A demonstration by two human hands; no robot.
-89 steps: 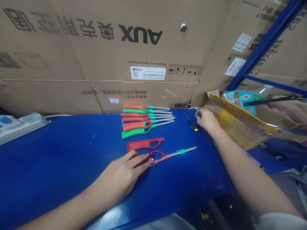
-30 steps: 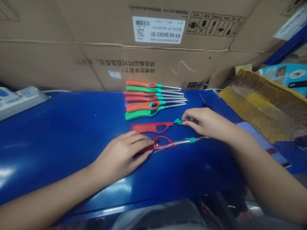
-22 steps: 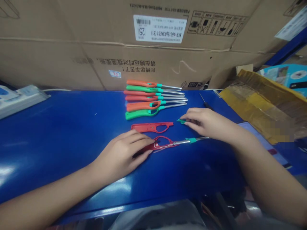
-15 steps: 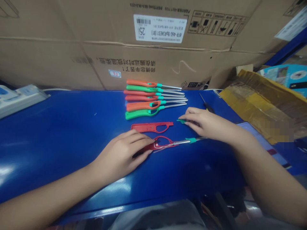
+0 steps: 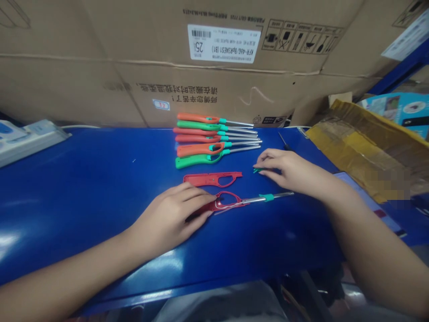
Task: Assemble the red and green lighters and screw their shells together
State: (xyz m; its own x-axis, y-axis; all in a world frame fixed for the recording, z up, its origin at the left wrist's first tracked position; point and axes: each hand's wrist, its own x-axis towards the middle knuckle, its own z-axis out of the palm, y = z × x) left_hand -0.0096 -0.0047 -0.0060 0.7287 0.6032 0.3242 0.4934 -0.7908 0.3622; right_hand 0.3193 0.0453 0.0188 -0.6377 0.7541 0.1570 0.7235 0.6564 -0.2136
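the red lighter shell point(image 5: 204, 179) lies between the left hand point(image 5: 170, 219) and the lighter row point(image 5: 197, 150).

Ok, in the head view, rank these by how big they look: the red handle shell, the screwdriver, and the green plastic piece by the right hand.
1. Red handle shell
2. Screwdriver
3. Green plastic piece, smallest, though the right hand partly hides it, so its full size is unsure.

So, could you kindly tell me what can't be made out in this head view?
In the head view:
The left hand hides the grip end of the lighter.
The right hand covers most of the green piece.
A pixelated blur covers part of the yellow package.
The frame edge cuts off the blue card.
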